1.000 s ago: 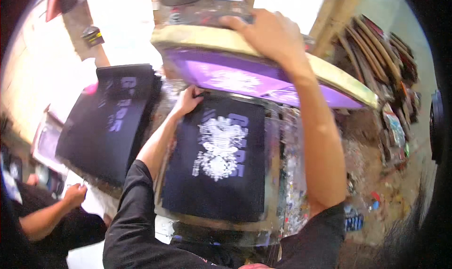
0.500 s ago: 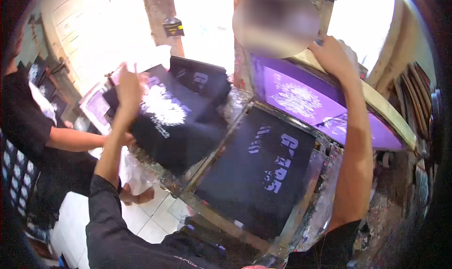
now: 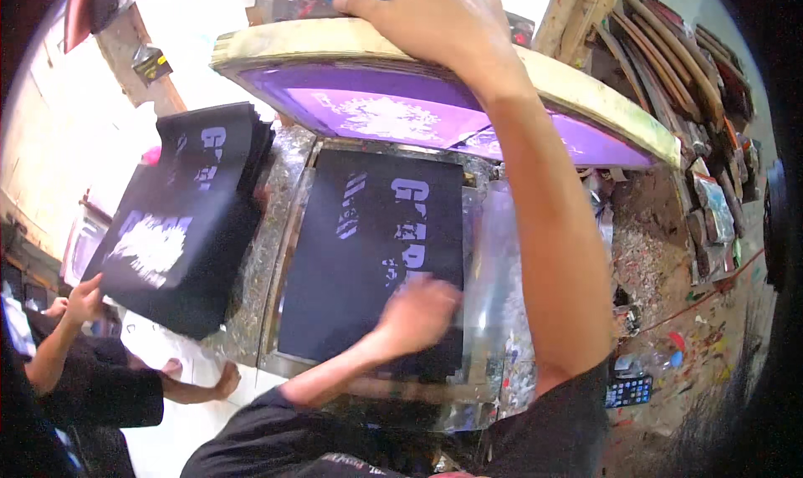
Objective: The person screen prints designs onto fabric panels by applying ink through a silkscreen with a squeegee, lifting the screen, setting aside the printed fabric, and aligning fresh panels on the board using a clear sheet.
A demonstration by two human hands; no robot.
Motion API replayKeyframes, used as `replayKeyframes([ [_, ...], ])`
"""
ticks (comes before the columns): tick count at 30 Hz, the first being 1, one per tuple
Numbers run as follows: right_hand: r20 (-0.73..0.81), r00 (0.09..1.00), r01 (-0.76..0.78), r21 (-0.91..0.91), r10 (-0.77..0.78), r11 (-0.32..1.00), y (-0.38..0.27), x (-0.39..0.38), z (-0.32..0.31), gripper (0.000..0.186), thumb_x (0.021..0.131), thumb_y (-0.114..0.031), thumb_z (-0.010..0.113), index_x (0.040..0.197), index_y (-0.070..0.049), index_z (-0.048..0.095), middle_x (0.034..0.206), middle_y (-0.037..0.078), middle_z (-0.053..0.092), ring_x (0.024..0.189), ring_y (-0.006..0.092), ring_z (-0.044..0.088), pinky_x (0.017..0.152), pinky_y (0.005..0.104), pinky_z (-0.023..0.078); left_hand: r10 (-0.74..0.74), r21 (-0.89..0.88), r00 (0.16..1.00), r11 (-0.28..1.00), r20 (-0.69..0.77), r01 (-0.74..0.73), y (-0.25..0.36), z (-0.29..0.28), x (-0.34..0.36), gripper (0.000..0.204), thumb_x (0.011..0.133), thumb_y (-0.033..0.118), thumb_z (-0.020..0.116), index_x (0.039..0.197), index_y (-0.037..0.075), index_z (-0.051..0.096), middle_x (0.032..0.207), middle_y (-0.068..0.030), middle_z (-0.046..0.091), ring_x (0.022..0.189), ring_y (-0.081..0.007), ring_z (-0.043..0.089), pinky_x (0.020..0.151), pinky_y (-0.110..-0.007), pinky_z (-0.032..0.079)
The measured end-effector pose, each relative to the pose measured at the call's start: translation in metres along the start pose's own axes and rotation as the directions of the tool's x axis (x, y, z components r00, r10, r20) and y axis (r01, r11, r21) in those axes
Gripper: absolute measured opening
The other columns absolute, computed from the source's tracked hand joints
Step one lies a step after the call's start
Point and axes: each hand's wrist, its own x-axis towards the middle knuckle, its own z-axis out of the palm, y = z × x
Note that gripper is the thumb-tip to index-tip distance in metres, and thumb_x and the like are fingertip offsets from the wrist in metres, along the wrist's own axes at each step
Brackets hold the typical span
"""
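Note:
My right hand (image 3: pixel 456 26) grips the top wooden bar of a screen printing frame (image 3: pixel 585 78), which stands tilted up at the far side. Its purple mesh (image 3: pixel 293 110) carries a pale splash-shaped design. Below it, a black fabric panel (image 3: pixel 326 294) with lavender printing lies flat on the table. Over the right part of this panel is my left hand (image 3: pixel 418 315), its fingers curled and smeared by motion, so I cannot tell whether they hold anything. Left of it, a stack of black printed panels (image 3: pixel 217 227) has one with a white splash print (image 3: pixel 150 248) on top.
At the left, a co-worker's hand (image 3: pixel 84 298) touches the edge of the stack. Thin boards (image 3: pixel 669 60) lean at the far right. A phone (image 3: pixel 629 391) and a clear plastic bottle (image 3: pixel 661 361) lie on the paint-stained surface at the lower right.
My left hand has moved from above the stack at the left to the panel in front of me. The white-printed panel now lies flatter on the stack. The view has turned right.

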Motion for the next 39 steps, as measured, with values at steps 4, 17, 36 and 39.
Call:
replayKeyframes([
  [4,0.121,0.992,-0.027,0.047,0.021,0.999,-0.009,0.016,-0.005,0.063,0.091,-0.058,0.056,0.099,0.002,0.075,0.103,0.027,0.071,0.101,0.0406,0.069,0.09,0.0472,0.053,-0.298,0.178,0.953,0.936,-0.056,0.303,-0.08,-0.026,-0.081,0.06,0.093,0.049,0.061,0.143,0.016,0.054,0.159,-0.0152,0.034,0.147,-0.0454,0.025,0.115,-0.068,0.017],
  [17,0.088,0.99,0.113,0.019,-0.114,0.993,0.017,0.073,0.026,0.07,0.092,-0.055,0.057,0.102,0.013,0.069,0.104,0.038,0.065,0.105,0.0508,0.064,0.097,0.0483,0.049,-0.293,0.226,0.947,0.939,0.128,0.26,-0.096,-0.036,-0.092,0.072,0.093,0.065,0.051,0.151,0.023,0.046,0.166,-0.0121,0.022,0.153,-0.0418,0.013,0.117,-0.07,0.003],
  [36,0.018,0.992,0.13,-0.067,-0.129,0.989,0.019,0.078,0.036,0.078,0.087,-0.065,0.054,0.12,0.005,0.067,0.121,0.033,0.064,0.117,0.0452,0.061,0.102,0.0436,0.047,-0.34,0.236,0.931,0.923,0.13,0.304,-0.096,-0.035,-0.095,0.073,0.092,0.063,0.054,0.153,0.024,0.043,0.166,-0.0134,0.021,0.152,-0.0439,0.013,0.117,-0.069,0.003],
  [39,0.008,0.984,0.179,-0.104,-0.18,0.978,0.021,0.071,0.027,0.064,0.094,-0.055,0.051,0.116,0.002,0.07,0.118,0.03,0.066,0.113,0.0434,0.064,0.101,0.044,0.049,-0.321,0.23,0.935,0.932,0.153,0.282,-0.091,-0.033,-0.091,0.076,0.094,0.061,0.053,0.154,0.018,0.04,0.166,-0.0174,0.02,0.153,-0.0445,0.011,0.117,-0.068,0.0],
])
